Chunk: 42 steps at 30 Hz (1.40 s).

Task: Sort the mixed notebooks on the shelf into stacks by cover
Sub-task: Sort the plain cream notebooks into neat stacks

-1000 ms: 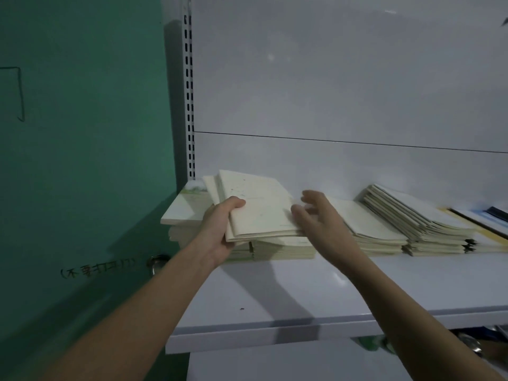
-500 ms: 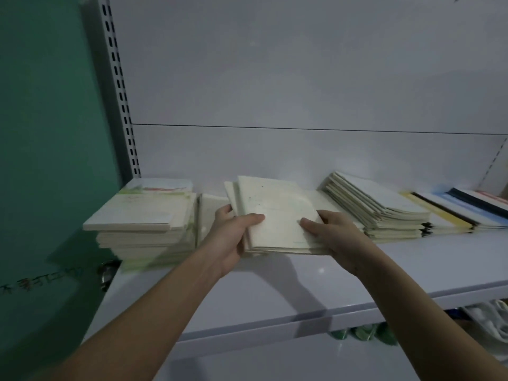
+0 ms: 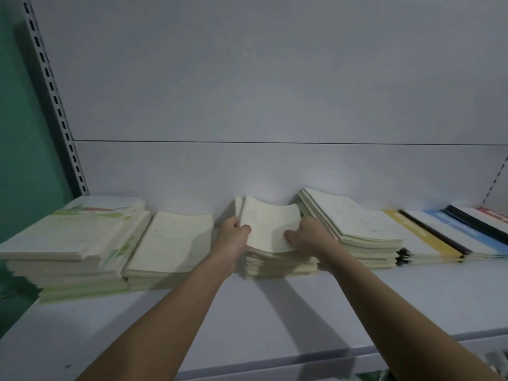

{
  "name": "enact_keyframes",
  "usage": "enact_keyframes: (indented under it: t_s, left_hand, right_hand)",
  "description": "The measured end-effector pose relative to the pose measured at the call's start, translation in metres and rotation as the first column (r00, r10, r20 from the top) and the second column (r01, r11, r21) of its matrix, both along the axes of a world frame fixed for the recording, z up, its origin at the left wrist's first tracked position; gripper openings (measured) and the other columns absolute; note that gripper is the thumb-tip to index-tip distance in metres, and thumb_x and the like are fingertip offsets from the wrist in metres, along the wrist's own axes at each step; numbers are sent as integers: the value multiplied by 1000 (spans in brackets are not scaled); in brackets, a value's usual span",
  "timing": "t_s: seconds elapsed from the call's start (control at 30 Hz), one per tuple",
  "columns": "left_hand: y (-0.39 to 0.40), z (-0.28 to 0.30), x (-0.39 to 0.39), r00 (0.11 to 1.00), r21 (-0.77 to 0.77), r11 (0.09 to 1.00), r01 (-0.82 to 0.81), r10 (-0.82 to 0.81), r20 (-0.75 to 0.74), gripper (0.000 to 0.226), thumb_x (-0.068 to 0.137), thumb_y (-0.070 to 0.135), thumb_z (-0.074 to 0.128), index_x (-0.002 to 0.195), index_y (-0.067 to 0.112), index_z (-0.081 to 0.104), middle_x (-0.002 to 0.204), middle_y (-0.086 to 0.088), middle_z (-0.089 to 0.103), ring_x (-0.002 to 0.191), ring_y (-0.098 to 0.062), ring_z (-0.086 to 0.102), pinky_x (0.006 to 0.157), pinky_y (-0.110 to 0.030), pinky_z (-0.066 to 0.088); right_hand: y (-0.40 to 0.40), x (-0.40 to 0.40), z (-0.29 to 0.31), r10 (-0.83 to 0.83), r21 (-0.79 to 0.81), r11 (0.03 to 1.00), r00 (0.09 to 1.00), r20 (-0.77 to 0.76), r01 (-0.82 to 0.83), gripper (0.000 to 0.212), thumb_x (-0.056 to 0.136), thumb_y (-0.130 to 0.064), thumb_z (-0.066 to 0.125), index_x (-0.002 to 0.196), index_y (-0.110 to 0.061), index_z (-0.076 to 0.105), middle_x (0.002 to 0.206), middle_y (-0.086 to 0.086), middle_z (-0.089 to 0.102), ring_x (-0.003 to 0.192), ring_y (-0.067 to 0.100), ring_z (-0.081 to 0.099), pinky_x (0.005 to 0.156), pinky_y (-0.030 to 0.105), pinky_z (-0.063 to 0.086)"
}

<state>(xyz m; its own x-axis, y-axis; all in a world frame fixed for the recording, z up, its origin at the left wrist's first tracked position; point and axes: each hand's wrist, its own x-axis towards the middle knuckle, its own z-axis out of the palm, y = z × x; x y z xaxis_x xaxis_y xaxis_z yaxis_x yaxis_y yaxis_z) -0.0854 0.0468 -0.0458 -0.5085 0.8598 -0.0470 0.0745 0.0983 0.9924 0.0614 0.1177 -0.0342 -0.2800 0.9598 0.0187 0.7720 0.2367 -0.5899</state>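
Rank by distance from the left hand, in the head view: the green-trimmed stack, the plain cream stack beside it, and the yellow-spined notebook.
From the left hand:
1. Plain cream stack, just to its left.
2. Green-trimmed stack, far left.
3. Yellow-spined notebook, on the right.

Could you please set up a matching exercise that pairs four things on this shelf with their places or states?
Things:
1. green-printed stack
2. plain cream stack
3. bent bundle of notebooks
4. yellow-edged notebook

Places or states:
A. held by left hand and right hand
B. far left
C. right of the tilted stack
D. second from left

Pairs: 1-B, 2-D, 3-A, 4-C
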Motion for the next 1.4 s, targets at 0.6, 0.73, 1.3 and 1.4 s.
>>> enact_keyframes:
  t_s: [0.6, 0.73, 1.3, 1.4]
  left_hand:
    - [12, -16, 10, 962, -1, 994, 109, -105, 253, 50, 96, 13, 49, 136, 38, 36, 110, 7, 68, 98, -20, 67, 80, -33, 55]
    - [8, -22, 7, 923, 62, 990, 125, -139, 358, 63, 98, 15, 51, 148, 40, 23, 102, 19, 66, 98, -12, 66, 81, -30, 53]
    - [14, -33, 1, 903, 144, 986, 88, -139, 406, 72, 96, 19, 56, 152, 42, 17, 110, 13, 66, 96, -15, 68, 75, -31, 54]
    - [10, -33, 1, 902, 131, 987, 91, -137, 409, 72, 96, 23, 56, 152, 43, 16, 118, 9, 65, 100, -17, 67, 75, -31, 54]
  right_hand:
    - [37, -31, 14, 66, -272, 962, 983, 172, -17, 51, 104, -33, 34, 140, 2, 42, 147, 18, 43, 135, 31, 40, 106, 36, 34]
    - [40, -31, 21, 97, -246, 969, 962, 253, -33, 63, 103, -45, 32, 146, 1, 33, 153, 15, 35, 139, 31, 35, 109, 35, 30]
    - [52, -26, -8, 39, -289, 957, 990, 133, 1, 89, 91, -66, 42, 148, 1, 28, 145, 17, 44, 123, 35, 50, 90, 36, 41]
    - [53, -25, -11, 68, -288, 957, 987, 144, -23, 89, 93, -66, 38, 150, 1, 23, 148, 18, 41, 126, 35, 47, 98, 38, 41]
